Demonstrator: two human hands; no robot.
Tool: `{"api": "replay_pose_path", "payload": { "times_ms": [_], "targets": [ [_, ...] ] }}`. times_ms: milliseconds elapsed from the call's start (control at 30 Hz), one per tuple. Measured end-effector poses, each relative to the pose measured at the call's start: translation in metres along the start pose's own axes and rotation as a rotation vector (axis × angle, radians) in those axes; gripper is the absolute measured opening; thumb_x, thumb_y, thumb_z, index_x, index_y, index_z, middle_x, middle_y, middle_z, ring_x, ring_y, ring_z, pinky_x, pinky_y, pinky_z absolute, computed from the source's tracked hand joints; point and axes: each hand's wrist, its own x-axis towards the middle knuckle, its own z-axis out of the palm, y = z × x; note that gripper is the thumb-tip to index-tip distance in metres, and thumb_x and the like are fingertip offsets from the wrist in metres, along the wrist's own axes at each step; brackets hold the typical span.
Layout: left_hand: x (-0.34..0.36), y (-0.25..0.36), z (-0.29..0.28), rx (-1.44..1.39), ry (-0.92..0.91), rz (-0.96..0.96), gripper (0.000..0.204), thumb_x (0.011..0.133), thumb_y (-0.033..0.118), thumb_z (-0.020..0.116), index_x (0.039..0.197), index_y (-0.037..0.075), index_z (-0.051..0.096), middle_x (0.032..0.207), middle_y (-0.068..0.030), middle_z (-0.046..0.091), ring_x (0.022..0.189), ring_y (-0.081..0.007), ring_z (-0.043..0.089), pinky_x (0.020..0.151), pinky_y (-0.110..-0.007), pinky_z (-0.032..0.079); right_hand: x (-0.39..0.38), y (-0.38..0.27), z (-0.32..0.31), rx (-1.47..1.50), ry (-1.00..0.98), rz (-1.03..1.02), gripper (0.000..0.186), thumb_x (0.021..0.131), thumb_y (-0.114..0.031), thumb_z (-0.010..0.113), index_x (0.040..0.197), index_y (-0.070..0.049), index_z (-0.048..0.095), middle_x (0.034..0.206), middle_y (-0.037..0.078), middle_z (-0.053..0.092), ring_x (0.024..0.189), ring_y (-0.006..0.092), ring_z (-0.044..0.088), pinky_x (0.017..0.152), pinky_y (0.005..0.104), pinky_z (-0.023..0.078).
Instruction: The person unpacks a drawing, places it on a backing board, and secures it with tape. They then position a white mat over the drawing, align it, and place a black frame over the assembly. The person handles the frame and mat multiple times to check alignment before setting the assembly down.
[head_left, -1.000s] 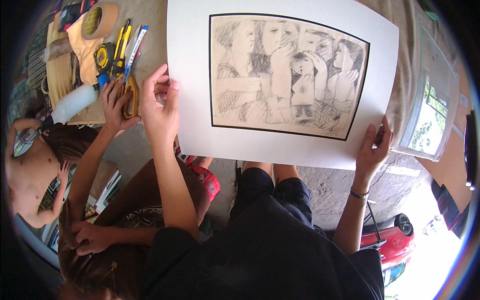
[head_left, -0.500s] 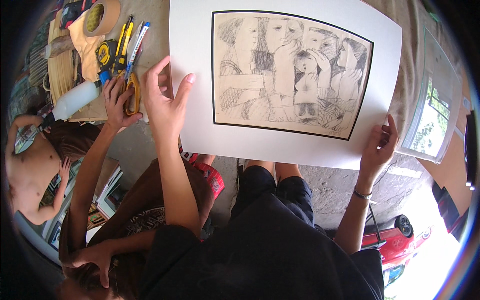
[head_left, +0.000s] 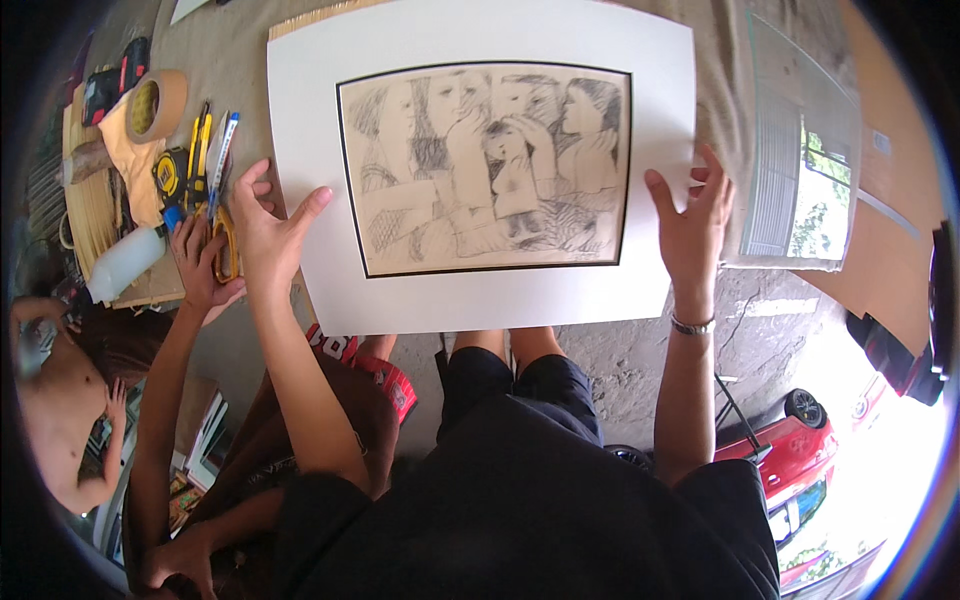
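A pencil or charcoal drawing of several figures (head_left: 490, 170) lies in a white mat board (head_left: 480, 300) with a black inner border. The board lies in front of me, its near edge toward my legs. At its left edge is my left hand (head_left: 270, 240), thumb raised and apart from the loosely curled fingers. My right hand (head_left: 695, 230) stands at the right edge, thumb spread from the fingers and over the border. Neither hand visibly pinches the board; any fingertip contact at the edges is hard to make out.
At left, another person's hand (head_left: 205, 265) is by yellow-handled scissors (head_left: 228, 245). Near it lie a tape measure (head_left: 171, 175), a cutter (head_left: 201, 135), a tape roll (head_left: 157, 105) and a white bottle (head_left: 128, 262). A glass sheet (head_left: 800, 160) lies at right.
The matted drawing has turned straighter before me and sits further left in view. My right hand has gone from its lower right corner up along the right edge, thumb now spread.
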Motion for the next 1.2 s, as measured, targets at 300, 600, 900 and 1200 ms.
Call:
{"api": "replay_pose_path", "payload": {
  "times_ms": [300,600,900,1200],
  "targets": [
    [0.010,0.010,0.006,0.130,0.056,0.032,0.103,0.056,0.049,0.095,0.129,-0.003,0.044,0.121,-0.0224,0.047,0.110,-0.0338,0.048,0.095,-0.044,0.043,0.017,0.005,0.000,0.000,-0.025,-0.015,0.080,0.077,-0.051,0.080,0.131,-0.003,0.046,0.119,0.022,0.054,0.115,0.0390,0.053,0.098,0.0482,0.043],
    [0.017,0.026,0.003,0.245,-0.013,-0.005,0.092,0.058,0.038,0.095,0.123,-0.002,0.044,0.120,-0.0231,0.051,0.113,-0.0375,0.051,0.099,-0.043,0.043,0.025,0.000,-0.002,0.014,-0.089,0.125,0.080,0.072,-0.043,0.087,0.127,-0.003,0.044,0.126,0.021,0.053,0.120,0.0386,0.050,0.102,0.0474,0.041],
    [0.019,0.016,0.009,0.186,0.039,0.058,0.103,0.051,0.047,0.096,0.124,-0.002,0.042,0.120,-0.0242,0.052,0.112,-0.0390,0.053,0.097,-0.044,0.045,0.030,-0.006,-0.011,0.022,-0.130,0.177,0.083,0.069,-0.040,0.089,0.129,-0.005,0.042,0.129,0.023,0.052,0.121,0.0397,0.052,0.101,0.0493,0.044],
    [0.019,0.034,-0.004,0.258,-0.049,-0.139,0.102,0.051,0.048,0.096,0.127,0.009,0.041,0.126,-0.0190,0.051,0.119,-0.0362,0.051,0.096,-0.048,0.046,0.042,-0.020,-0.014,-0.055,-0.236,0.285,0.089,0.064,-0.043,0.092,0.127,-0.005,0.040,0.129,0.023,0.052,0.123,0.0390,0.051,0.101,0.0494,0.045]
  ]
}}
